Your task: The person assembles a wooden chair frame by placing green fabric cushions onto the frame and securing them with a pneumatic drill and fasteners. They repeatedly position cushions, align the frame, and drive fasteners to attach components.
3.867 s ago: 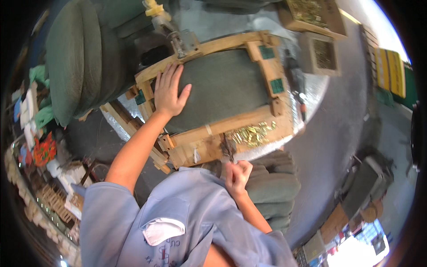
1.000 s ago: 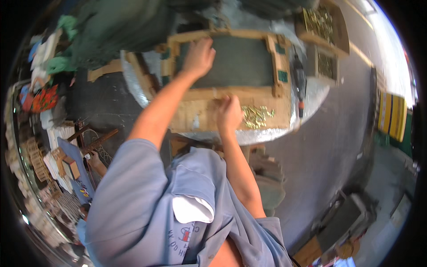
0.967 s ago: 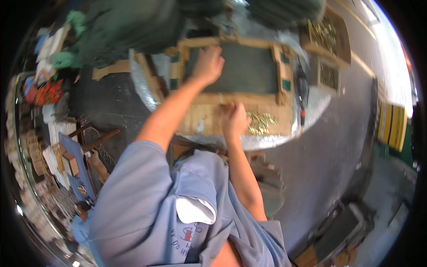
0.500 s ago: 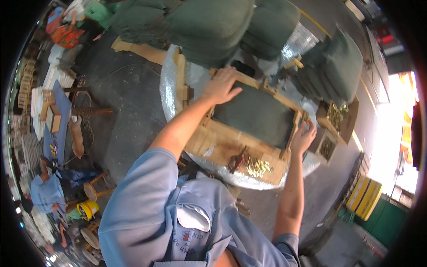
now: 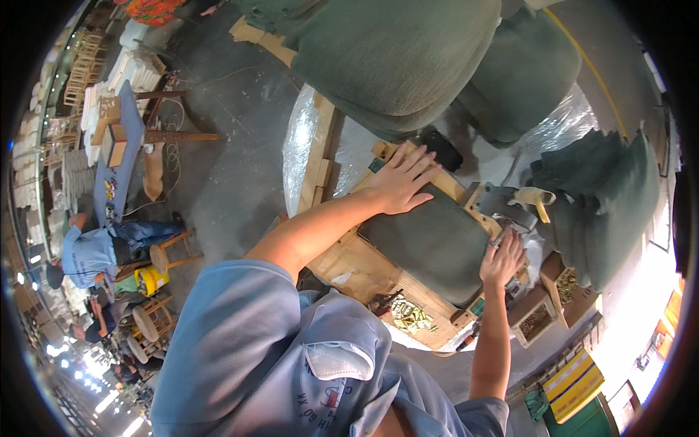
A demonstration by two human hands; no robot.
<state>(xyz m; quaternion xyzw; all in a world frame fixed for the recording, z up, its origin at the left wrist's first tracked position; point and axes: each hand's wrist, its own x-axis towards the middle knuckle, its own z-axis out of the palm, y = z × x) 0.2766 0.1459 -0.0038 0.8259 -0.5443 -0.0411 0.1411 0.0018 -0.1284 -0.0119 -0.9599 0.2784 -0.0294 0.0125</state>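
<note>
My left hand [image 5: 399,188] lies flat with fingers spread on the near-left corner of the green upholstered panel [image 5: 437,244], gripping nothing. My right hand [image 5: 501,258] rests open at the panel's far-right edge, fingertips at the cloth beside a grey tool [image 5: 507,206]; I cannot tell whether it pinches the fabric. The panel's long axis runs between my hands, on a wooden frame [image 5: 364,266] with loose brass staples [image 5: 409,317] near me. Beyond it stand plastic-wrapped green cushions [image 5: 408,58], then grey concrete floor [image 5: 218,167] and seated workers [image 5: 91,251].
</note>
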